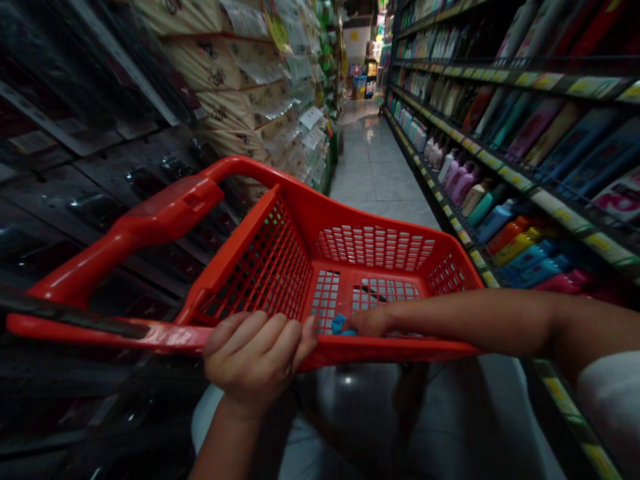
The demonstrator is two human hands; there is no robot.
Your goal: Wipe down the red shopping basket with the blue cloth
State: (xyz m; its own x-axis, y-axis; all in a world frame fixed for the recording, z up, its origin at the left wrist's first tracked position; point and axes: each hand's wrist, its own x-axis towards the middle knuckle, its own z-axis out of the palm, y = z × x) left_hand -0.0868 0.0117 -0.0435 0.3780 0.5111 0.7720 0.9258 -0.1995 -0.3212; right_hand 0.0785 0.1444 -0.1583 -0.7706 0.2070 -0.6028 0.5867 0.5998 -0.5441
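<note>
A red plastic shopping cart (370, 223) stands in front of me, its basket walls and floor pierced with rows of holes. My left hand (257, 350) is wrapped round the near rim of the cart, knuckles up. Reaching over that same rim from the right, my right hand (370, 321) is inside the basket, its fingers closed on a bright blue cloth (341, 325) low against the near wall. Part of the cloth and most of the right fingers are hidden. The cart's thick red handle (170, 210) rises at the left, beyond my left hand.
Shelves (545, 193) of colourful bottles line the right side close by. Stacked beige packages (240, 80) and dark packaged goods (100, 167) form a wall at the left. Between them a tiled aisle floor (375, 160) runs ahead toward more goods at the far end.
</note>
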